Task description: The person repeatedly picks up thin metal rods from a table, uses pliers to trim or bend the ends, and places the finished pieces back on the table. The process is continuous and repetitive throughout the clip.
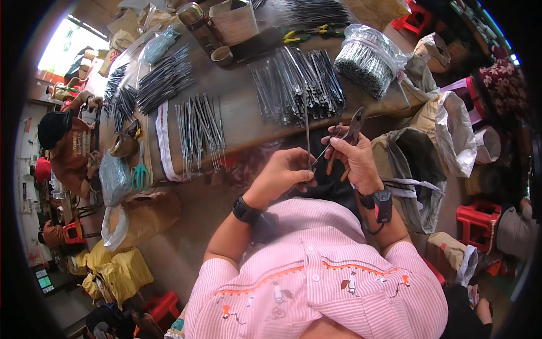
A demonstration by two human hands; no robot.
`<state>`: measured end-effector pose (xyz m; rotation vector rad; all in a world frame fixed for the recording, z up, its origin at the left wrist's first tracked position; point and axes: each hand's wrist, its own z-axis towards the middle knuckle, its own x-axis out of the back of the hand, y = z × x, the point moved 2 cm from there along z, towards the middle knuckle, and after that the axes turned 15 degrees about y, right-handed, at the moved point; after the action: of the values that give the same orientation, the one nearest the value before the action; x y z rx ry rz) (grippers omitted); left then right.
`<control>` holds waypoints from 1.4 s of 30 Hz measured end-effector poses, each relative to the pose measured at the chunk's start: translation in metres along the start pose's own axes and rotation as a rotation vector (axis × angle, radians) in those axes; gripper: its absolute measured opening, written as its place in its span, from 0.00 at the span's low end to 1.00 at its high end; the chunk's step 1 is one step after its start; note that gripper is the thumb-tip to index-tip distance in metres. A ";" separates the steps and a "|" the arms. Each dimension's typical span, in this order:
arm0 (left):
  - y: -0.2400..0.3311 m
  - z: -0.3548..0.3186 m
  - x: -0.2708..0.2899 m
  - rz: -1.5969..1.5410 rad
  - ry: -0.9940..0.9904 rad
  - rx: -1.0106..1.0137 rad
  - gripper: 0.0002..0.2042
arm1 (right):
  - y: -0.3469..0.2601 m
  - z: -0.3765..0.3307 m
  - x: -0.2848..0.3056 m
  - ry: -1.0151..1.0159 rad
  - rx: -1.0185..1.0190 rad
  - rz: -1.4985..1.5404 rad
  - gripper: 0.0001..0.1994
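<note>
My left hand [291,171] pinches the lower end of a thin metal rod [307,131], which points up past the table's near edge. In my right hand [359,159] are pliers [354,127], jaws up, their brown handles hanging below the palm. A short thin wire spans the gap between the fingers of both hands; whether it belongs to the rod I cannot tell. Just beyond my hands a large pile of dark metal rods [299,85] lies on the table [240,116]. Left of it is a smaller spread of similar rods [199,129].
More rods [165,79] lie at the left, near teal scissors [140,172] on the table's edge. A plastic-wrapped bundle of silvery rods [370,61] stands at the right. A thermos [195,20] and cup [222,56] are at the back. Open sacks [415,175] crowd my right side.
</note>
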<state>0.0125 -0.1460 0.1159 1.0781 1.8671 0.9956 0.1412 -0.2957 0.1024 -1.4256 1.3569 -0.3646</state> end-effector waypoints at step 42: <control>-0.009 0.020 -0.012 0.208 0.348 -0.373 0.08 | 0.020 -0.023 0.036 -0.236 -0.024 -0.678 0.38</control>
<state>0.0311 -0.1548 0.1023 0.9268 1.7526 1.6658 0.1236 -0.3324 0.0792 -1.8627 0.6606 -0.5936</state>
